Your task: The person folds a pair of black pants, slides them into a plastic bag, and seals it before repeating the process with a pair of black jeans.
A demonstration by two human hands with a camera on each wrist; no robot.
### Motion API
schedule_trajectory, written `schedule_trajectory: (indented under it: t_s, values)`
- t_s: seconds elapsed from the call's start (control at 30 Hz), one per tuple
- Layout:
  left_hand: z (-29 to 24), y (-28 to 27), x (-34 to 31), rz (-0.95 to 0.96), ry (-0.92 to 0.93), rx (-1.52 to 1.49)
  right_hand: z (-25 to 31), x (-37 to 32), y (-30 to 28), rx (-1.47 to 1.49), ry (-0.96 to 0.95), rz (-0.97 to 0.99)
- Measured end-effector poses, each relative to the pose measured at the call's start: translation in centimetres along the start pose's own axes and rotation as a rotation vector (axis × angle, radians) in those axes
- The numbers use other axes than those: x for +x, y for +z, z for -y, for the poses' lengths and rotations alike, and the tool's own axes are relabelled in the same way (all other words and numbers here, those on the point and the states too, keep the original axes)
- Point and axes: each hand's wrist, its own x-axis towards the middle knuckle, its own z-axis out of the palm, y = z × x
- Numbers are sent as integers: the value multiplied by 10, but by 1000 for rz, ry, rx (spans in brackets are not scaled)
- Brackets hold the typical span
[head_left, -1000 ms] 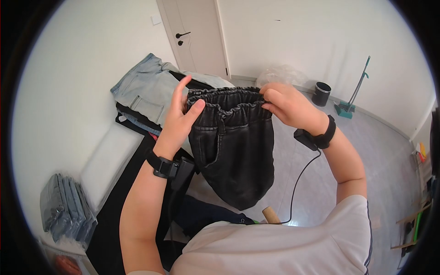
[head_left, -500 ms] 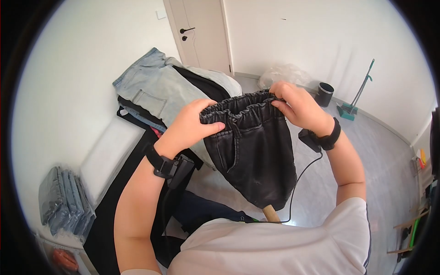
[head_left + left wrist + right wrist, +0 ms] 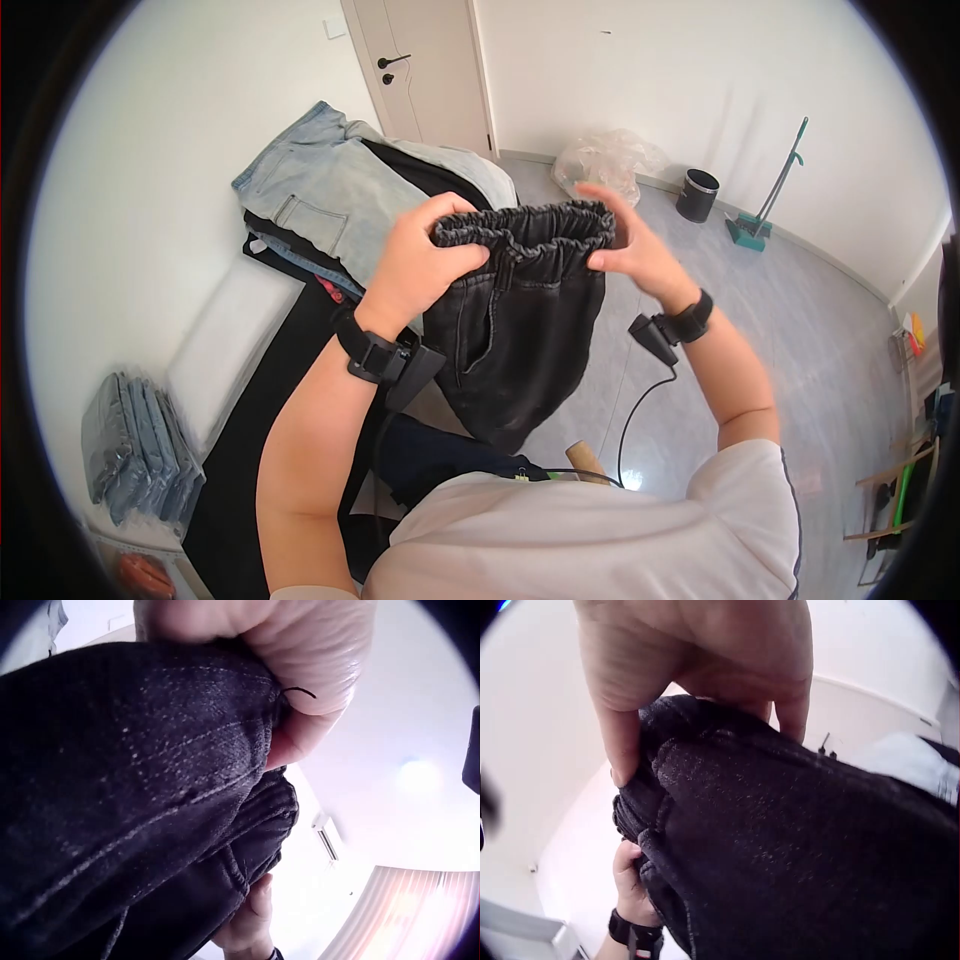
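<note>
Head view | black denim garment point(image 3: 520, 310), faded seams, gathered waistband point(image 3: 525, 228) | left grip point(image 3: 420, 265), right grip point(image 3: 630, 250) both pinching waistband

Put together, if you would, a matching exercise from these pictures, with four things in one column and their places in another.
Things:
1. black denim garment
2. light blue jeans
3. black bin
4. green-handled broom

Places:
A. leaning against the far wall
B. held up by its elastic waistband between the left hand and the right hand
C. spread on top of the pile of clothes
D. standing on the floor near the clear plastic bag

Pairs: 1-B, 2-C, 3-D, 4-A.
</note>
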Motion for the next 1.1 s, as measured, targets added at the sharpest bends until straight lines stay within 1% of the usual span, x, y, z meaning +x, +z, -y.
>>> schedule_trajectory:
  t_s: [0.03,0.1,0.13,0.17,0.23,0.27,0.3,0.37,0.4,0.43,0.47,0.5,0.57,0.6,0.63,0.7,0.77,0.8,0.83,0.87,0.9,0.93,0.97,1.03,1.07,1.1]
  values:
    - [0,2,-1,6,19,50,-9,-2,3,1,-2,-1]
    - [6,-2,-1,20,12,86,-28,-2,10,318,140,67]
    - [8,-5,0,34,4,116,-21,-1,19,306,160,-31]
    - [5,-4,4,37,-1,124,-20,0,17,316,158,-33]
    - [6,-16,5,80,2,141,-19,4,27,231,133,-100]
    - [-2,-20,5,111,-46,116,-17,6,31,208,94,-119]
    - [0,-27,6,115,-88,113,-13,9,35,214,97,-123]
    - [-25,-34,7,126,-258,463,-4,16,46,65,124,-157]
    - [-24,-36,4,133,-267,466,-1,20,55,30,102,-158]
    - [-23,-36,1,105,116,731,-1,23,61,41,110,-162]
    - [-23,-35,-2,75,510,974,-3,26,67,-36,74,-144]
    - [-24,-32,-5,87,496,974,-5,28,74,-111,41,-123]
    - [-31,-14,-9,278,169,805,-3,30,88,-108,43,-107]
    - [-27,-9,-7,307,62,764,-1,31,94,-118,-2,-72]
    - [-18,-9,-6,315,50,761,0,30,98,-131,-52,-41]
    - [-3,-8,-1,309,-16,683,-3,27,99,-157,2,-51]
    - [-2,-5,-2,363,-7,641,-6,32,94,-305,-50,93]
    - [1,-1,-2,354,-79,688,-4,31,86,-390,28,187]
    - [5,1,-2,344,-154,735,-5,31,78,-386,43,180]
    - [10,2,-1,359,-161,728,-10,30,69,-429,-94,182]
    - [16,3,0,324,-168,682,-14,26,58,-471,-233,182]
    - [22,3,0,288,-175,635,-8,20,44,-427,-112,196]
    - [26,1,-1,301,-182,630,-14,10,30,-391,-169,137]
    - [26,-2,-2,213,-150,758,-27,-15,7,-394,-97,155]
    - [21,-2,-3,180,-155,777,-41,-30,1,-394,0,149]
    - [14,-2,-3,188,-162,775,-61,-49,-1,-393,95,143]
